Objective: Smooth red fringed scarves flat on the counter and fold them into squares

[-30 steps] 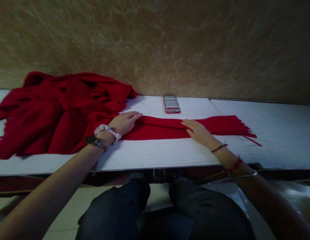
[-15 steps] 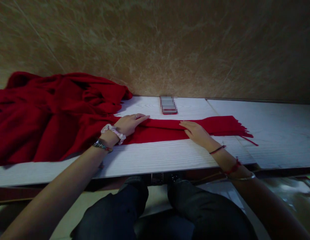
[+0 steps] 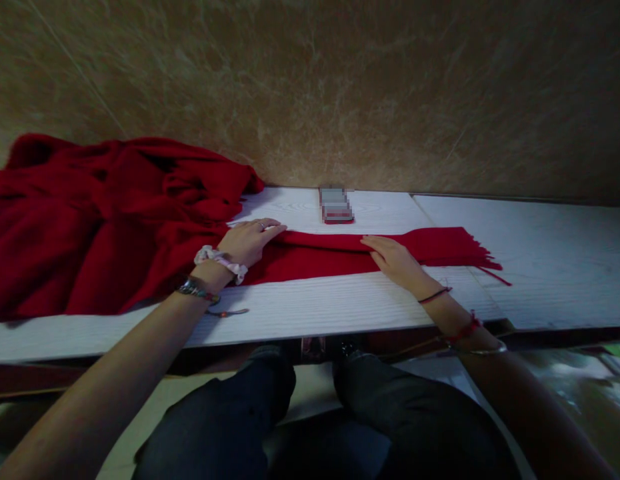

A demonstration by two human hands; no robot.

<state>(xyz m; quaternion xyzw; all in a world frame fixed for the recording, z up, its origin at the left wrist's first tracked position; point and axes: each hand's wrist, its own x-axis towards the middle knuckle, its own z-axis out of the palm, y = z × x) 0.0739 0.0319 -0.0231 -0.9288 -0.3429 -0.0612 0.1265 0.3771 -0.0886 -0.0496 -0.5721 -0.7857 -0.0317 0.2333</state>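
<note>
A red fringed scarf [image 3: 310,261] runs along the white tabletop, with a lengthwise fold along its far edge. Its left part is a loose, rumpled heap, and the tasselled end points right. My left hand [image 3: 247,241], with a scrunchie and bracelets at the wrist, rests on the fold beside the heap, fingers stretched out; its underside is hidden. Farther right, my right hand [image 3: 394,260] lies on the same fold with extended fingers, short of the fringe. Between the two hands the folded strip lies fairly straight.
A phone-like object [image 3: 336,205], blurred out, lies beyond the scarf near the marbled wall [image 3: 310,93]. The white table [image 3: 320,310] ends close in front of my legs [image 3: 225,413]. A seam crosses the tabletop at the right.
My left hand has slid a little left along the scarf's fold. The right hand stays at nearly the same spot on the cloth. The whole view has shifted slightly.
</note>
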